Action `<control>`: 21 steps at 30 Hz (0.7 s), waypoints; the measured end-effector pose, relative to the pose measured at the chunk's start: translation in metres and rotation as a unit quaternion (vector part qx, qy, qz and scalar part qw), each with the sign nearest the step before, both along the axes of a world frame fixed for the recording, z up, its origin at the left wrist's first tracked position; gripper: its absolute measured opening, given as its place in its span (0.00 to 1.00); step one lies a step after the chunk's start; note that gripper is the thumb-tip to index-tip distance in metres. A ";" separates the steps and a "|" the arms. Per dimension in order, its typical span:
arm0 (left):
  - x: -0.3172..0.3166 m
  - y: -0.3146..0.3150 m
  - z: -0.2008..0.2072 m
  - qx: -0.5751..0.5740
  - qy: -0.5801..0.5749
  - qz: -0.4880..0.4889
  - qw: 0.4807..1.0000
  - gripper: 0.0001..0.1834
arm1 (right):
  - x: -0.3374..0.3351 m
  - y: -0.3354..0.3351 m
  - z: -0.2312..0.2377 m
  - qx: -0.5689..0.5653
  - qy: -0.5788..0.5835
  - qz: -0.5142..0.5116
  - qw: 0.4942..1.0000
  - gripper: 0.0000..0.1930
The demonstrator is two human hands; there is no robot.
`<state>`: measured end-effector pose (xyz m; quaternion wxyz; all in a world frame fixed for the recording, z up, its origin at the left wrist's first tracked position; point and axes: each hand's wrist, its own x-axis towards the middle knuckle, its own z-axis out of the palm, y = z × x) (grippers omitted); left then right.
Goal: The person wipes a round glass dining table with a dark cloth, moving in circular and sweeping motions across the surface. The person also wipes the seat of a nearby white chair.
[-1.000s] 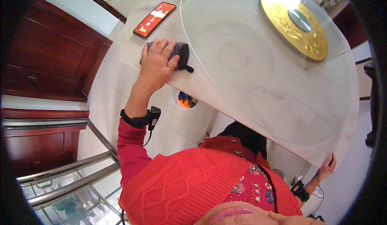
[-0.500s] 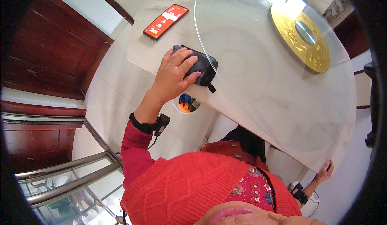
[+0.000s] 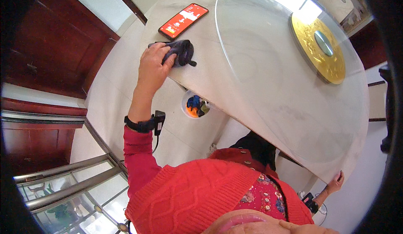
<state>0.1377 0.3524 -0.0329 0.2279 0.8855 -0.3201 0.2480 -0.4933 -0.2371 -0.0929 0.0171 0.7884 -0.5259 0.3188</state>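
Under my left hand [image 3: 153, 66] is a folded dark grey cloth [image 3: 183, 52] with a small hanging loop at one end. My fingers are closed over it, pressing it on the pale round table [image 3: 201, 72] near its left edge. Just beyond the cloth lies a phone [image 3: 183, 21] with a lit red screen. Far to the right, my right hand [image 3: 335, 183] has its fingers curled at the table's near corner, gripping the edge.
A clear glass turntable [image 3: 268, 66] with a gold disc [image 3: 308, 37] at its centre covers much of the table. Below the near edge, a white bucket [image 3: 185, 104] with colourful things inside stands on the floor. A glass-paned metal frame [image 3: 71, 188] is at lower left.
My left hand has slid the cloth leftward, away from the glass turntable's rim and closer to the phone. The view has shifted slightly. My right hand stays at the table corner.
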 end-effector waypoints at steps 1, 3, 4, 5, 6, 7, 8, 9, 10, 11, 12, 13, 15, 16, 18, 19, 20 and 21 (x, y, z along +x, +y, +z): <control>0.005 0.003 -0.002 -0.008 0.006 0.003 1.000 0.16 | 0.000 -0.001 -0.001 0.001 0.004 0.002 1.000 0.14; 0.018 0.007 -0.006 -0.018 0.010 -0.002 1.000 0.15 | -0.001 -0.002 -0.002 0.005 -0.008 0.005 1.000 0.14; 0.025 0.009 -0.008 -0.020 0.030 0.016 0.999 0.15 | -0.002 -0.002 -0.003 0.009 -0.025 0.004 1.000 0.14; 0.033 0.013 -0.010 -0.021 0.042 0.022 0.999 0.14 | -0.003 0.000 -0.003 0.025 -0.044 0.026 0.998 0.14; 0.039 0.015 -0.013 -0.028 0.046 0.012 0.998 0.14 | -0.003 0.003 -0.005 0.012 -0.034 -0.004 0.999 0.14; 0.043 0.019 -0.016 -0.016 0.038 0.012 0.999 0.14 | -0.002 0.006 -0.006 0.009 -0.027 -0.017 0.999 0.14; 0.051 0.019 -0.017 -0.012 0.020 -0.001 1.000 0.14 | -0.001 0.011 -0.008 0.016 -0.052 -0.015 0.998 0.14; 0.049 0.021 -0.022 -0.022 0.010 -0.005 1.000 0.14 | 0.003 0.015 -0.009 0.038 -0.118 -0.002 0.992 0.13; 0.051 0.022 -0.022 0.004 -0.005 0.025 1.000 0.13 | 0.006 0.022 -0.010 -0.011 -0.050 0.008 0.999 0.13; 0.042 0.026 -0.025 -0.015 -0.031 0.001 0.999 0.13 | 0.014 0.025 -0.009 -0.037 -0.034 0.054 0.997 0.12; 0.038 0.016 -0.026 0.006 -0.037 0.000 0.999 0.14 | 0.020 0.029 -0.009 -0.048 -0.050 0.022 0.997 0.11; 0.031 0.016 -0.025 0.035 -0.038 -0.031 0.998 0.15 | 0.031 0.035 -0.008 -0.021 -0.121 0.019 0.992 0.11; 0.003 0.006 -0.028 0.050 -0.041 0.001 0.998 0.17 | 0.049 0.043 0.000 -0.093 -0.046 0.023 0.994 0.10; -0.012 0.001 -0.027 0.060 -0.037 -0.005 0.997 0.18 | 0.058 0.047 0.006 -0.102 -0.060 0.031 0.992 0.09; -0.041 -0.016 -0.030 0.056 -0.059 -0.064 0.995 0.19 | 0.074 0.053 0.018 -0.131 -0.087 0.056 0.986 0.06; -0.060 -0.023 -0.028 0.076 -0.052 -0.053 0.994 0.21 | 0.078 0.060 0.021 -0.112 -0.136 0.023 0.984 0.06; -0.071 -0.028 -0.027 0.079 -0.037 -0.077 0.993 0.25 | 0.084 0.062 0.025 -0.149 -0.127 0.049 0.979 0.06; -0.085 -0.036 -0.027 0.082 -0.039 -0.107 0.990 0.29 | 0.085 0.065 0.027 -0.124 -0.122 0.054 0.983 0.06</control>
